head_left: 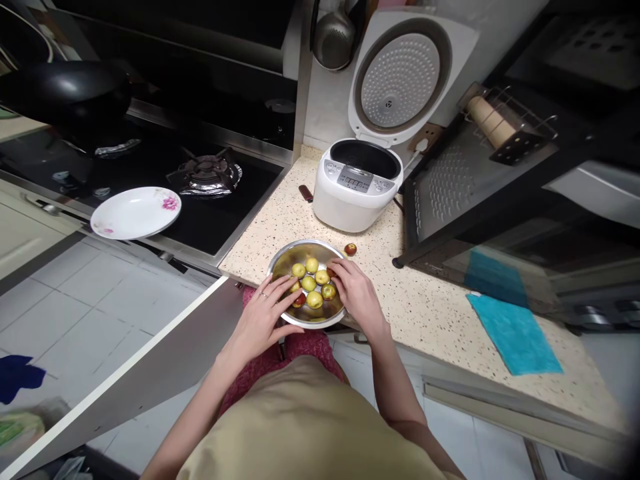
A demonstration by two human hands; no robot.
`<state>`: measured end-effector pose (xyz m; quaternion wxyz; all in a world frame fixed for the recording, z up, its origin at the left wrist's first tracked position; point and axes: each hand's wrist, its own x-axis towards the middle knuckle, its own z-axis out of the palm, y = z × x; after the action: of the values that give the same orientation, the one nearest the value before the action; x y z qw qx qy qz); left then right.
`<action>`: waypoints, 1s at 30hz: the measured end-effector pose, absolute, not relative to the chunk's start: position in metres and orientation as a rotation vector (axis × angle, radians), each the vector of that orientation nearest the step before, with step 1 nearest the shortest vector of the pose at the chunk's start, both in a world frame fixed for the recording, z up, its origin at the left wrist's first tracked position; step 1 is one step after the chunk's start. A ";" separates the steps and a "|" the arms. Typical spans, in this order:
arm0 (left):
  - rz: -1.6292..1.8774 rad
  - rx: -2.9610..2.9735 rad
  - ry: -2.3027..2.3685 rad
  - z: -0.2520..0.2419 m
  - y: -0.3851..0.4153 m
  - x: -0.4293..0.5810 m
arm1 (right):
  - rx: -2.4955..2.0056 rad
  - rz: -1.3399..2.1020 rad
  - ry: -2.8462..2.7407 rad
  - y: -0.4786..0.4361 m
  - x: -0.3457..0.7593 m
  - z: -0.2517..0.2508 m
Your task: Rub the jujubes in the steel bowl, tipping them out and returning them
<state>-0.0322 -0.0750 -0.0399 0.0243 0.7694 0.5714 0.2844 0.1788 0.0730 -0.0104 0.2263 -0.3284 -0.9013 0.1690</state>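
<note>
A steel bowl point(330, 321) sits at the counter's front edge in front of me, with several yellow-green and reddish jujubes point(315, 299) in it. My left hand point(263, 317) lies over the bowl's left side. Its fingers are stretched out and reach in beside a red-brown jujube point(299, 300), while the thumb rests along the near rim. At the right side, my right hand point(354, 290) has bent fingers inside the rim, closed at a dark red jujube that they partly cover. Another red-brown jujube point(351, 249) lies on the counter just behind the bowl.
A white rice cooker point(350, 207) stands behind the bowl, its lid point(400, 80) up. To the left, a floral plate point(135, 210) overhangs the stove's front edge; a wok point(65, 90) sits farther back. A blue cloth point(517, 337) and black oven are right. An open cabinet door point(125, 373) juts out lower left.
</note>
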 end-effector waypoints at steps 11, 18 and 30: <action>0.906 2.390 1.756 -0.044 -0.074 -0.033 | -1.029 0.393 -2.554 0.067 0.177 -0.014; 0.922 2.405 1.754 -0.044 -0.074 -0.033 | -1.021 0.384 -2.628 0.065 0.178 -0.004; 0.928 2.421 1.761 -0.045 -0.075 -0.034 | -0.901 0.402 -2.303 0.086 0.199 -0.016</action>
<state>-0.0341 -0.0746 -0.0451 0.0035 0.7724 0.5619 0.2961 0.1987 0.0860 -0.0162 0.3129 -0.3414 -0.8731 0.1525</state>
